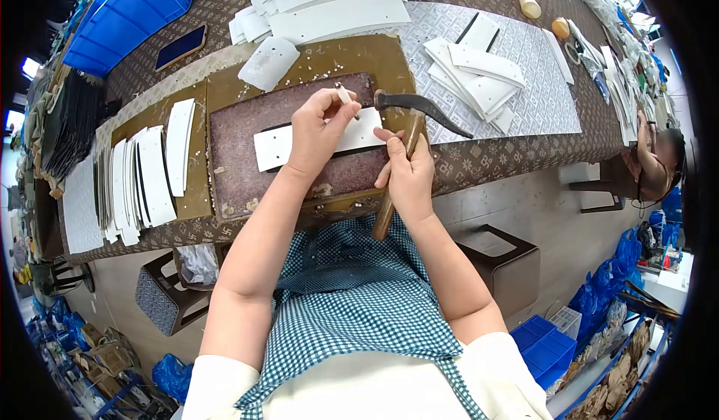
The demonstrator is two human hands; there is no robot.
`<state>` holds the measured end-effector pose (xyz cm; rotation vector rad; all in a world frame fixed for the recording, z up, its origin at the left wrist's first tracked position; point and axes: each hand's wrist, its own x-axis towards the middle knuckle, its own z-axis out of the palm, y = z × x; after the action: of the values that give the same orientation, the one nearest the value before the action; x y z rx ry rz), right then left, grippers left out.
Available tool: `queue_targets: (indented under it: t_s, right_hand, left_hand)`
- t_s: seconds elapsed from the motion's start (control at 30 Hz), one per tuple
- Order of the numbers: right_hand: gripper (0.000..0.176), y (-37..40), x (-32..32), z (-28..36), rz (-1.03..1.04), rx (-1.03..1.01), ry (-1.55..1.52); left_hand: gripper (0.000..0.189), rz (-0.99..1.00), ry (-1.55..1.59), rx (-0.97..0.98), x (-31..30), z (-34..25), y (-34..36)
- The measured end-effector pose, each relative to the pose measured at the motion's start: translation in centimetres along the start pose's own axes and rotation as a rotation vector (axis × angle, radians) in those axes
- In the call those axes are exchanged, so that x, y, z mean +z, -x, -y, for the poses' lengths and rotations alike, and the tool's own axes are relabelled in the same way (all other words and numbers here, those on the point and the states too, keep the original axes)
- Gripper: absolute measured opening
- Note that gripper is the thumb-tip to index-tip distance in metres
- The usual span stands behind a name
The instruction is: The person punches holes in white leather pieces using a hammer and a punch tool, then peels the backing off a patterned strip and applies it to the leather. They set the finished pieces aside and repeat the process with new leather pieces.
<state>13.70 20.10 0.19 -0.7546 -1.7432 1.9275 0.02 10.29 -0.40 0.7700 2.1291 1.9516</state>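
My left hand (320, 129) pinches a small punch (344, 96) above a white strip (277, 147) with small holes. The strip lies over a dark piece on the reddish-brown slab (238, 132). My right hand (410, 173) is wrapped round the wooden handle of a hammer (385, 214), and its fingertips reach the right end of the strip. The hammer's curved metal head (431, 111) points right, just beside the punch. White strips (156, 177) stand in a row on the brown board at the left.
More white strips lie in piles at the back (341, 19) and on the patterned sheet (479, 79). A phone (180, 48) and blue crate (131, 19) are back left. A bottle (529, 3) stands back right. Another person (651, 162) sits at the far right.
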Motion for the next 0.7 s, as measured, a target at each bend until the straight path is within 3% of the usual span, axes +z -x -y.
queue_targets:
  t_s: [0.13, 0.23, 0.7]
  right_hand:
    - [0.019, 0.1, 0.1, 0.4, -0.014, 0.019, 0.028]
    - [0.019, 0.1, 0.1, 0.5, -0.015, 0.027, 0.016]
    - [0.018, 0.1, 0.1, 0.3, -0.024, 0.01, 0.036]
  left_hand:
    - [0.015, 0.164, -0.108, 0.124, -0.8, -0.3, 0.8]
    - [0.017, 0.194, -0.129, 0.09, -0.8, -0.7, 1.3]
    - [0.014, 0.15, -0.248, 0.19, -0.3, -0.6, 2.2]
